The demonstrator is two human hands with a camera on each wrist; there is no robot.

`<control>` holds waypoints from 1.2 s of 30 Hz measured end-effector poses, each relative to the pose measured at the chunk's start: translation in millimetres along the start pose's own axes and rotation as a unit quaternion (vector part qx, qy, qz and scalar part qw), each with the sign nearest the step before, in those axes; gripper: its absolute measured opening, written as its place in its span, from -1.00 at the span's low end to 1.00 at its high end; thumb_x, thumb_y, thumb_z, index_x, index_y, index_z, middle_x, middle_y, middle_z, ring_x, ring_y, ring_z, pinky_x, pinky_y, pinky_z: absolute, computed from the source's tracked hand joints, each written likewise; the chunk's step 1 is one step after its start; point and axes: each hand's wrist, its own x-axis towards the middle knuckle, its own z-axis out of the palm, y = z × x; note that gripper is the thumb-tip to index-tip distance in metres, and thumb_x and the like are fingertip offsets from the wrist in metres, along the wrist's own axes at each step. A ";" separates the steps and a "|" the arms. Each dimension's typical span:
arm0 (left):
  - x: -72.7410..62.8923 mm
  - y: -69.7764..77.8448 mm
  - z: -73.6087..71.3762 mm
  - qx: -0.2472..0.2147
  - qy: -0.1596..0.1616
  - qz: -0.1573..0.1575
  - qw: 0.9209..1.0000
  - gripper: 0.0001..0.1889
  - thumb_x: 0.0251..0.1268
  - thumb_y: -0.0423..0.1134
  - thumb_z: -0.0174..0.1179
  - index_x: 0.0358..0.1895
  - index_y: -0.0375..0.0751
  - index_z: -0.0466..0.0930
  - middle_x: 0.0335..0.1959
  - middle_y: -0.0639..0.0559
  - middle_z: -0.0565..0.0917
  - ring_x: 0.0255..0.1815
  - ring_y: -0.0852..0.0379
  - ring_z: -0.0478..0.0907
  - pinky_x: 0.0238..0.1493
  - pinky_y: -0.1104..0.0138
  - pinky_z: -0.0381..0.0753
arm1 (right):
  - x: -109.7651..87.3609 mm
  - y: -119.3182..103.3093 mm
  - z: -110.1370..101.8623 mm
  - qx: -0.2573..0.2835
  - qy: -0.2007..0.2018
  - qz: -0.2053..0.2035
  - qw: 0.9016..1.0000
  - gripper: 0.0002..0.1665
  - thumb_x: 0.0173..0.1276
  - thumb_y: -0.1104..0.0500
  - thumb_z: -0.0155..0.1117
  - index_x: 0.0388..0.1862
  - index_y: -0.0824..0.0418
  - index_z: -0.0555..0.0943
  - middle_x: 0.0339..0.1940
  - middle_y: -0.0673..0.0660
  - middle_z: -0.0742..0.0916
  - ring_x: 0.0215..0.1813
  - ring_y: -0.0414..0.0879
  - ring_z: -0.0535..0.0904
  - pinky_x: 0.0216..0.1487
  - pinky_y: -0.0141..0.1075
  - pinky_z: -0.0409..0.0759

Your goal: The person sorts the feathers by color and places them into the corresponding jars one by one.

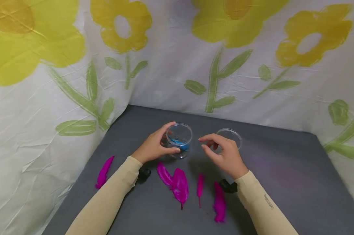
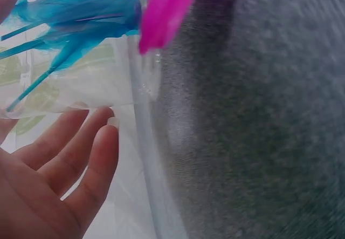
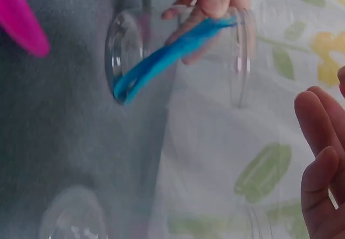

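Observation:
My left hand [image 1: 152, 145] grips a clear round plastic jar [image 1: 179, 156], thumb on the near side and fingers behind it. Several blue feathers [image 2: 81, 18] lie inside the jar; from the right wrist side, the blue feathers [image 3: 167, 55] lean from its base up toward the rim. To the right of that jar my right hand [image 1: 224, 156] hovers with bent, relaxed fingers, thumb and index apart and nothing seen between them. Partly hidden behind it stands a second clear jar [image 1: 234, 134], whose contents I cannot tell.
Magenta feathers lie on the grey table [image 1: 276, 156]: one far-left feather [image 1: 104, 171], a central feather [image 1: 180, 186] touching another, a thin feather [image 1: 200, 187] and a right feather [image 1: 219, 204]. A white flower-printed cloth [image 1: 165, 81] hangs behind and at the sides.

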 end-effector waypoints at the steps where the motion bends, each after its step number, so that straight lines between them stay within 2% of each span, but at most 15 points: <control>1: -1.9 0.0 -2.0 0.005 0.001 -0.004 1.000 0.12 0.14 0.38 0.55 0.69 0.69 -0.03 0.51 0.02 0.55 0.34 0.00 0.64 0.18 0.01 0.74 | -1.7 0.7 -2.0 0.003 0.003 0.000 1.000 -0.66 0.46 0.26 0.49 0.09 -0.12 0.78 -0.13 -0.14 0.86 -0.19 -0.32 0.69 -0.13 -0.36 0.63; 5: -7.1 2.4 -8.0 0.026 0.008 -0.023 0.999 0.25 0.05 0.46 0.55 0.70 0.74 -0.21 0.65 0.08 0.39 0.39 -0.02 0.62 0.17 0.02 0.75 | -8.6 5.6 -10.1 0.012 0.020 0.004 1.000 -0.66 0.45 0.30 0.49 0.10 -0.05 0.79 -0.11 -0.12 0.85 -0.17 -0.32 0.69 -0.10 -0.39 0.62; 9: -10.7 10.1 -12.3 0.034 0.015 -0.046 0.998 0.43 -0.10 0.54 0.56 0.73 0.61 -0.36 0.73 0.10 0.28 0.47 -0.02 0.59 0.27 -0.02 0.73 | -14.3 11.6 -17.6 0.016 0.044 0.010 0.999 -0.64 0.43 0.31 0.49 0.10 -0.06 0.80 -0.11 -0.12 0.85 -0.17 -0.32 0.70 -0.07 -0.42 0.61; 14: -26.3 21.6 -22.6 0.046 0.029 -0.057 0.997 0.39 -0.04 0.56 0.52 0.77 0.47 -0.27 0.71 0.13 0.30 0.50 -0.03 0.56 0.38 -0.06 0.66 | -21.7 21.5 -26.7 0.030 0.083 0.019 0.996 -0.61 0.40 0.32 0.52 0.11 -0.07 0.81 -0.13 -0.09 0.85 -0.09 -0.30 0.69 -0.01 -0.37 0.56; 17: -43.6 21.5 -28.8 0.054 0.044 -0.051 0.996 0.29 0.08 0.52 0.48 0.78 0.41 -0.16 0.67 0.10 0.37 0.48 -0.09 0.59 0.40 -0.05 0.65 | -27.0 29.4 -32.2 0.030 0.114 0.025 0.993 -0.56 0.34 0.33 0.57 0.16 0.00 0.80 -0.03 -0.02 0.85 0.03 -0.31 0.66 0.11 -0.40 0.51; 20: -68.4 16.2 -33.3 0.067 0.068 -0.042 0.995 0.19 0.21 0.44 0.46 0.78 0.34 -0.08 0.62 0.06 0.44 0.44 -0.12 0.63 0.36 -0.03 0.68 | -30.4 37.6 -36.4 0.021 0.131 0.036 0.990 -0.42 0.28 0.31 0.64 0.27 0.02 0.75 0.14 0.00 0.82 0.18 -0.30 0.60 0.28 -0.43 0.46; 24: -108.6 7.6 -38.4 0.098 0.108 -0.051 0.988 0.10 0.33 0.33 0.44 0.79 0.27 -0.04 0.58 0.01 0.49 0.38 -0.06 0.66 0.27 -0.03 0.71 | -30.0 48.5 -38.3 0.019 0.131 0.070 0.989 -0.20 0.24 0.20 0.70 0.45 -0.05 0.62 0.38 -0.05 0.72 0.41 -0.19 0.53 0.46 -0.32 0.39; 27: -132.6 4.4 -40.6 0.126 0.127 -0.064 0.982 0.06 0.38 0.26 0.44 0.79 0.20 -0.01 0.56 -0.04 0.51 0.35 -0.06 0.68 0.22 -0.05 0.73 | -30.3 57.1 -38.2 0.032 0.125 0.102 0.986 -0.07 0.23 0.13 0.72 0.56 -0.09 0.51 0.50 -0.05 0.63 0.53 -0.10 0.46 0.55 -0.23 0.35; 31: -152.5 5.4 -39.4 0.148 0.138 -0.070 0.977 0.02 0.41 0.19 0.45 0.78 0.12 0.04 0.55 -0.10 0.53 0.31 -0.11 0.71 0.17 -0.08 0.74 | -34.8 68.8 -37.6 0.060 0.117 0.143 0.981 0.04 0.24 0.08 0.72 0.64 -0.04 0.39 0.59 0.02 0.54 0.61 0.00 0.41 0.62 -0.08 0.31; 36: -171.8 7.7 -40.4 0.170 0.148 -0.082 0.971 -0.02 0.42 0.18 0.44 0.76 0.08 0.12 0.53 -0.10 0.56 0.29 -0.10 0.73 0.15 -0.07 0.75 | -42.5 82.8 -32.9 0.081 0.102 0.185 0.974 0.21 0.22 -0.01 0.74 0.73 -0.17 0.23 0.66 0.04 0.49 0.69 0.09 0.34 0.65 0.22 0.27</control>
